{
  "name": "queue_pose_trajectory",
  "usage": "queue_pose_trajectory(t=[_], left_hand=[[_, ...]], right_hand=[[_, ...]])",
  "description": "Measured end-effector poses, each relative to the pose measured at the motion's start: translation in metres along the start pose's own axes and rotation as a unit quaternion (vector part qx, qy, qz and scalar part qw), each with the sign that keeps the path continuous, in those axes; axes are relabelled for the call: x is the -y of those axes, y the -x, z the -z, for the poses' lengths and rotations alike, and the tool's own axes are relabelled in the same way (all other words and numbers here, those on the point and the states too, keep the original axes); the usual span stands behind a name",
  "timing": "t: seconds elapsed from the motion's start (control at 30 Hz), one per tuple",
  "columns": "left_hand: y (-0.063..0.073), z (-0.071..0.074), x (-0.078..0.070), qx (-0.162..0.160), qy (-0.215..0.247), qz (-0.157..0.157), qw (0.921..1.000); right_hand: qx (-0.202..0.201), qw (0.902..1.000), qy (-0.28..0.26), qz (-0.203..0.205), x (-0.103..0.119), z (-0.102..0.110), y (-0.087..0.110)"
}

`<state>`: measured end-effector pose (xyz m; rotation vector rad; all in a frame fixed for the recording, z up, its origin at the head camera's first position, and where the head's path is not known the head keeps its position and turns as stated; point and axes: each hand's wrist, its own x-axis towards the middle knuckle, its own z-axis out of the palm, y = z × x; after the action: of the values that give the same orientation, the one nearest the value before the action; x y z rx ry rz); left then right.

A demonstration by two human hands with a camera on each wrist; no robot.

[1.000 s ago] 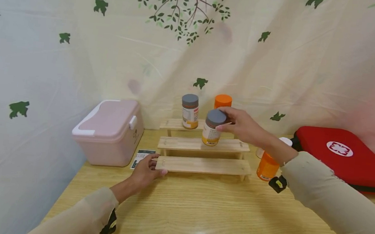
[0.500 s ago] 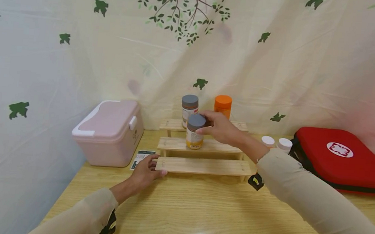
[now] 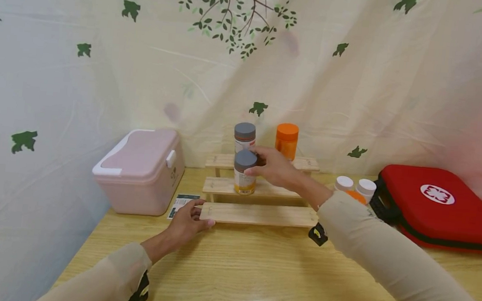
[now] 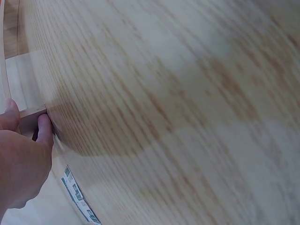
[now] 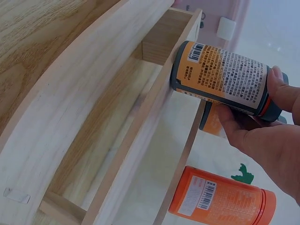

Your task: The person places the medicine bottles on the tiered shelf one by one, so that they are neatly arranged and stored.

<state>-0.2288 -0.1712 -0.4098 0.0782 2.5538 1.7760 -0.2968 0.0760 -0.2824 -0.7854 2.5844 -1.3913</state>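
My right hand [image 3: 280,169] grips a grey-capped pill bottle [image 3: 244,179] near its cap, thumb on one side and fingers on the other. The bottle is upright, its base at the left part of the middle board of a three-step wooden rack [image 3: 265,215]. In the right wrist view the bottle's orange and white label [image 5: 220,70] shows. My left hand [image 3: 185,223] holds the left end of the rack's lowest board between thumb and fingers. On the top board stand another grey-capped bottle [image 3: 244,131], partly hidden, and an orange bottle [image 3: 286,142].
Left of the rack stands a pink lidded box [image 3: 144,175], with a printed card [image 3: 180,203] beside it. To the right, white-capped bottles [image 3: 366,186] stand partly behind my right sleeve. A red first-aid case [image 3: 442,206] lies farther right. A leaf-printed curtain [image 3: 212,81] hangs behind.
My right hand has carried the grey-capped bottle leftward and slightly down along the middle board, clear of the orange bottle. My left hand stays on the rack's end.
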Motion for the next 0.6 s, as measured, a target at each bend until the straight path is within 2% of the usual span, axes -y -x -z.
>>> queue_pose_trajectory(t=[0.6], left_hand=[[0.0011, 0.0004, -0.0007, -0.003, -0.004, -0.006, 1.0000]], right_hand=[[0.021, 0.9996, 0.017, 0.000, 0.0024, -0.0001, -0.0048]])
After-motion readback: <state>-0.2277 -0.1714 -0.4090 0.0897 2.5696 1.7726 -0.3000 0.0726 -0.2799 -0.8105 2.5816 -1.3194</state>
